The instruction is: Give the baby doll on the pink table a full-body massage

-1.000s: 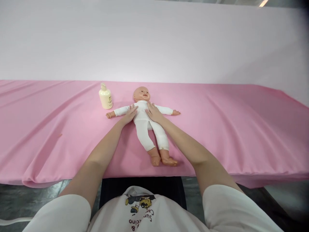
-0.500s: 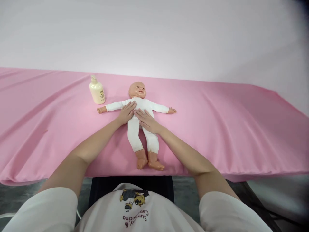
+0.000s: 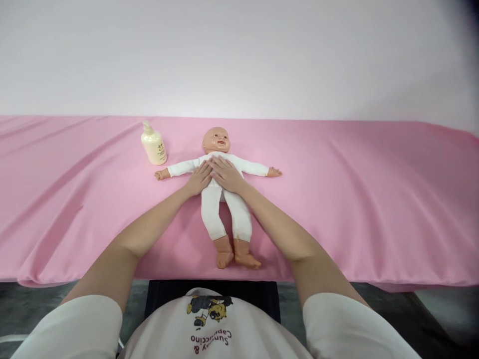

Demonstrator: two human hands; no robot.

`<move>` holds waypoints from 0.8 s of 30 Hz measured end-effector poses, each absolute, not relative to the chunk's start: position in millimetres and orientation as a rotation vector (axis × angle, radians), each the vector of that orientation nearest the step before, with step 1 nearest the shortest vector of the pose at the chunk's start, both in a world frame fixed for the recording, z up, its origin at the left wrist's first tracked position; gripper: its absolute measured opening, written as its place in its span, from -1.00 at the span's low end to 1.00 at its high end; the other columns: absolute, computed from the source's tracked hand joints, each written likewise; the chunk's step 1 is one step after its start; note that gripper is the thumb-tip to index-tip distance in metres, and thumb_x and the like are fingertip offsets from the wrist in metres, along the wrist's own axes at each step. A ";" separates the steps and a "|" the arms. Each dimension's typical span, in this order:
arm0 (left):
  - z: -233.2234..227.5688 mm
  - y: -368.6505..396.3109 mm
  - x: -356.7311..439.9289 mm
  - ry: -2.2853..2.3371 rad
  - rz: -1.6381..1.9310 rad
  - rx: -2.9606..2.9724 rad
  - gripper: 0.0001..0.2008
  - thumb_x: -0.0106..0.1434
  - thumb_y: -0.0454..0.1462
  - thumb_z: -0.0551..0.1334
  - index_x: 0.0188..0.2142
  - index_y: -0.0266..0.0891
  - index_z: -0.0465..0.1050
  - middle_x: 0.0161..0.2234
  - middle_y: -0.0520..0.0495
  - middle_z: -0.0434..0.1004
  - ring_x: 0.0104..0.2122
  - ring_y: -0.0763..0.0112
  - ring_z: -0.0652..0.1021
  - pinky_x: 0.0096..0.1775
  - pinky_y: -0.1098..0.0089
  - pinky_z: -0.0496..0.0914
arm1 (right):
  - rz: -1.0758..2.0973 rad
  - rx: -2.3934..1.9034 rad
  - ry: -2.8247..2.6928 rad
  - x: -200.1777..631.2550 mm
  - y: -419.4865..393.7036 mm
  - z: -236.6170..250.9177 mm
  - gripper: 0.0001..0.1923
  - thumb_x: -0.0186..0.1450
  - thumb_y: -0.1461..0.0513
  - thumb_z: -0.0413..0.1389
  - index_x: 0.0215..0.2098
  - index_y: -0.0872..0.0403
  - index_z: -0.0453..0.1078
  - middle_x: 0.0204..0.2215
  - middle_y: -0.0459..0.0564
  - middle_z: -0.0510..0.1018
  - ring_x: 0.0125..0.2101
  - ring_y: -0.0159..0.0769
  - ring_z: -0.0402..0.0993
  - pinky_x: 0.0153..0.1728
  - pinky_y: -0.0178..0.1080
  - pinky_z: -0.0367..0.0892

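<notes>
A baby doll (image 3: 226, 209) in a white suit lies on its back, head away from me, arms spread to both sides. My left hand (image 3: 201, 178) rests flat on its torso, on the left side, with the fingers stretched out. Beside it, my right hand (image 3: 227, 174) lies flat over the chest, fingers extended toward the upper left. The fingertips of both hands are close together at the middle of the chest. Neither hand grips anything. Parts of the doll's torso are hidden beneath my hands.
A cream pump bottle (image 3: 154, 147) stands left of the doll's head, near its outstretched arm. Pink cloth (image 3: 337, 209) with folds covers the table. Behind it rises a white wall (image 3: 239, 60). The doll's feet lie near the front edge.
My right hand has slid up from the doll's lower belly to its chest. My left hand has shifted slightly down on the torso. The view has tilted a little.
</notes>
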State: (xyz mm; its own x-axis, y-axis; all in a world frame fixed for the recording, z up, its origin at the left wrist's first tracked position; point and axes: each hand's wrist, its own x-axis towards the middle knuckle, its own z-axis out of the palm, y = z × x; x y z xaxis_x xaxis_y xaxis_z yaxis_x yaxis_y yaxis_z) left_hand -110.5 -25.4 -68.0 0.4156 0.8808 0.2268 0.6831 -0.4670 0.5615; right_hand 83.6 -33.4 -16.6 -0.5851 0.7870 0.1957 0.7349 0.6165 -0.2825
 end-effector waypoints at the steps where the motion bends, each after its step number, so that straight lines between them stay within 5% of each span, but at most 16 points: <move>1: -68.7 -25.0 -110.3 1.338 0.719 2.303 -0.39 0.51 -0.05 -0.13 0.47 -0.18 0.05 0.52 -0.16 -0.07 0.52 0.17 -0.05 0.47 -0.02 -0.09 | 0.231 -1.311 -2.485 84.4 -32.3 -19.4 -0.34 0.52 0.01 -0.21 0.52 0.04 0.00 0.53 0.02 -0.03 0.52 0.02 -0.18 0.48 0.17 -0.15; 8: -72.0 -19.5 -111.8 1.264 0.742 2.390 -0.33 0.52 0.00 -0.16 0.49 -0.25 -0.03 0.52 -0.21 -0.12 0.52 0.20 -0.12 0.49 0.06 -0.16 | 0.264 -1.640 -2.279 96.1 -46.2 -34.9 -0.24 0.51 -0.02 -0.24 0.55 0.18 -0.20 0.54 0.13 -0.18 0.53 0.12 -0.24 0.45 0.28 -0.12; 16: -72.3 -17.6 -102.2 1.431 0.710 2.282 -0.37 0.50 0.00 -0.03 0.42 -0.28 0.14 0.50 -0.38 -0.09 0.50 -0.18 -0.19 0.41 -0.31 -0.19 | 0.201 -1.567 -2.377 87.1 -79.1 -30.4 -0.17 0.53 -0.05 -0.29 0.50 0.43 -0.14 0.50 0.41 -0.17 0.51 0.25 -0.22 0.44 0.30 -0.13; 18: -63.7 -27.9 -98.7 1.410 0.680 2.316 -0.37 0.51 -0.05 -0.07 0.44 -0.31 0.08 0.51 -0.38 -0.11 0.51 -0.16 -0.19 0.40 -0.35 -0.15 | 0.215 -1.377 -2.495 87.5 -75.7 -26.3 -0.18 0.53 -0.05 -0.30 0.50 0.42 -0.12 0.51 0.37 -0.15 0.52 0.19 -0.23 0.48 0.23 -0.18; 24: -38.1 -41.3 -104.9 1.206 0.547 2.411 -0.30 0.49 0.00 -0.08 0.49 -0.31 0.00 0.51 -0.23 -0.08 0.52 0.07 -0.11 0.48 -0.03 -0.17 | 0.399 -1.062 -2.514 112.8 -35.7 -27.8 -0.23 0.51 -0.10 -0.31 0.53 0.15 -0.05 0.52 0.05 -0.03 0.53 -0.09 -0.18 0.52 0.11 -0.24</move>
